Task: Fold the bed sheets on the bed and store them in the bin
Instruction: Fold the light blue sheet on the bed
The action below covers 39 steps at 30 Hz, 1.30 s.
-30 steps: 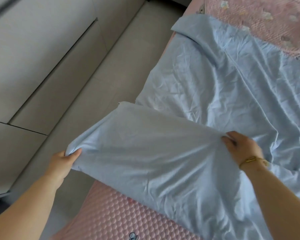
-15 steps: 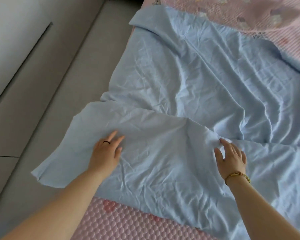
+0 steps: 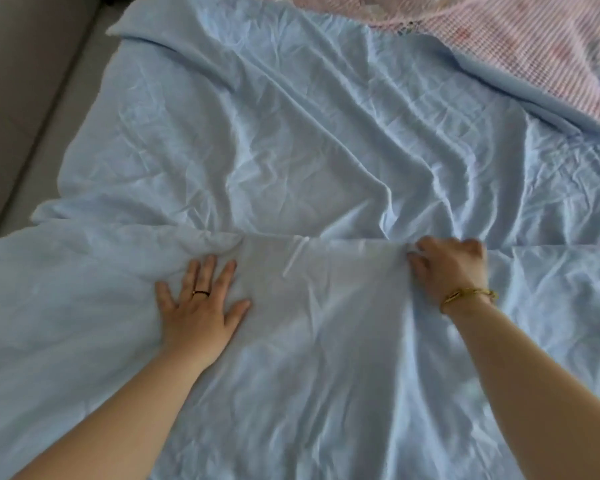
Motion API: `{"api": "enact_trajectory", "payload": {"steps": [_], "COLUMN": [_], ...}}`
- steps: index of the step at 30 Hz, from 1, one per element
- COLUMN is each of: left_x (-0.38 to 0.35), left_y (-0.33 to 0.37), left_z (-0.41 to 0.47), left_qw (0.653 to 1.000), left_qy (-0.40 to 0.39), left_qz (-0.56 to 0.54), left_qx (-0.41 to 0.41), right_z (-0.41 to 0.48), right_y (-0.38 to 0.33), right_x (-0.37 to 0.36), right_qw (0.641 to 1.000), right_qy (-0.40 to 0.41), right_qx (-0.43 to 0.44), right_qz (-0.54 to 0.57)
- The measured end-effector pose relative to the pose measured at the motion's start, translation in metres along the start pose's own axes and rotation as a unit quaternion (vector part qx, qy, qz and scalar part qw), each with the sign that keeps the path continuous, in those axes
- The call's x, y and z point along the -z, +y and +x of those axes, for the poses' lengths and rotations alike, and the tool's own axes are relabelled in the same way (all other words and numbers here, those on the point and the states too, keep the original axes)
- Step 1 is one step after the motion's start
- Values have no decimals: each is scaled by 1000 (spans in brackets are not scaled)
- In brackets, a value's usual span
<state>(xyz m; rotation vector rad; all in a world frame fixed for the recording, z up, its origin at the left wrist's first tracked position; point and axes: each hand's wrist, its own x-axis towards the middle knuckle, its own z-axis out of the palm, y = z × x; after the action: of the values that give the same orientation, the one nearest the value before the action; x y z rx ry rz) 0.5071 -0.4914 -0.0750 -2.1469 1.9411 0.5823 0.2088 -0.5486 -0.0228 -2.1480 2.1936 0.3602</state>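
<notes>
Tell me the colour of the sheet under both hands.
The sheet is plain light blue, seen in the head view.

Item count, head view:
- Blue sheet (image 3: 291, 133): one.
- Pink bed cover (image 3: 534, 46): one.
- Hands: two, made up of one left hand (image 3: 198, 306) and one right hand (image 3: 447, 268).
- Dark ring (image 3: 200, 293): one.
- Gold bracelet (image 3: 468, 295): one.
- Strip of grey floor (image 3: 84, 74): one.

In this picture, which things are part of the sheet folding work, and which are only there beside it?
Part of the job: blue sheet, folded over on the bed; left hand, pressing flat on it; right hand, gripping the folded edge. No bin shows.

Only lying about: pink bed cover at the far right; grey floor at the left.
</notes>
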Motion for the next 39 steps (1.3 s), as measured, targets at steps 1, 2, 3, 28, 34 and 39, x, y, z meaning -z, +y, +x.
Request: {"api": "enact_trajectory", "payload": {"steps": [1,2,3,28,34,39], "left_x": [0,-1,-3,-62,-76,-86], "left_y": [4,13,25,227,264,256], "left_z": [0,1,4,-1,17,20], "left_qw": [999,994,985,967,962,954], "left_qy": [41,103,158,164,160,202], "left_qz": [-17,-35,-57,-71,-2,-29], "left_qx": [4,-9,-31,-182,-219,-218], "right_z": [3,7,12,-70,-11,26], "right_y": [12,26,33,277,274,281], "right_x": [5,8,7,-87,-72,-62], "right_qw": [999,996,995,912,984,985], "right_qy": [38,55,52,1,-12,-85], "right_qx": [-25,-49,-64,-368,-173,-123], "right_qz": [26,41,50,183,49,-84]}}
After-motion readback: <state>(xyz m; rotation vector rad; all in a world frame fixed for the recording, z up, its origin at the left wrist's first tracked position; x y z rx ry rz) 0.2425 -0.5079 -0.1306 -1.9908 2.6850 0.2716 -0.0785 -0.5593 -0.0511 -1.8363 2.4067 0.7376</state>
